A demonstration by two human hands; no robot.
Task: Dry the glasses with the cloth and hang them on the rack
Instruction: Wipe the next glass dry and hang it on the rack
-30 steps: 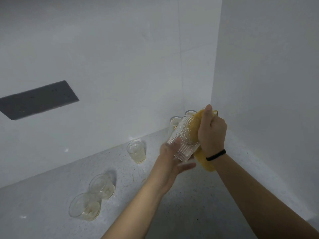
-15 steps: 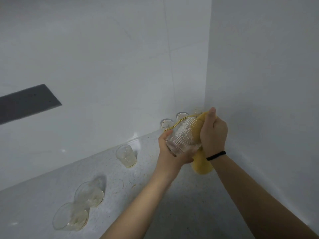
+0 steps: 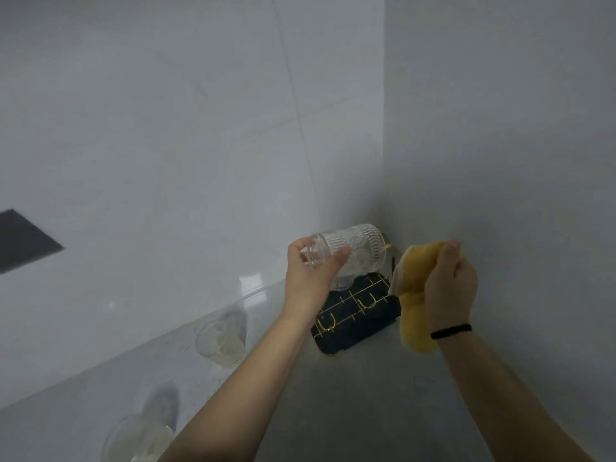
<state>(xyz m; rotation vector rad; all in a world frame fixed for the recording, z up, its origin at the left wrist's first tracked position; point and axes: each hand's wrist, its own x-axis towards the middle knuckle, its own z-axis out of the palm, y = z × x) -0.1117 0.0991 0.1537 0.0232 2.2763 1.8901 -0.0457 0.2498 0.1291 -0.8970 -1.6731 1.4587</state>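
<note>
Over by the corner where the two white walls meet, the left hand (image 3: 311, 273) has its fingers and thumb wrapped around the base end of a patterned glass (image 3: 353, 253), holding it tipped on its side so the long axis runs roughly left to right, with the open mouth pointing right toward the corner. Right under and slightly behind it sits the rack (image 3: 358, 311), a dark tray with thin gold wire hooks sticking up, and at least two hooks nearest the camera look free. The right hand (image 3: 450, 288) is closed around a bunched yellow cloth (image 3: 413, 305), off to the right of the glass and not touching it, so I'd guess the wiping on this one is done. What matters for the next bit is that the glass hangs just above the far end of the rack and the left hand is the one right there, so it probably just needs to turn the mouth down and lower it over a hook. Two more glasses (image 3: 220, 343) wait on the grey counter (image 3: 333, 411) to the left, well apart from the rack. No brands or writing that I can read anywhere.
</note>
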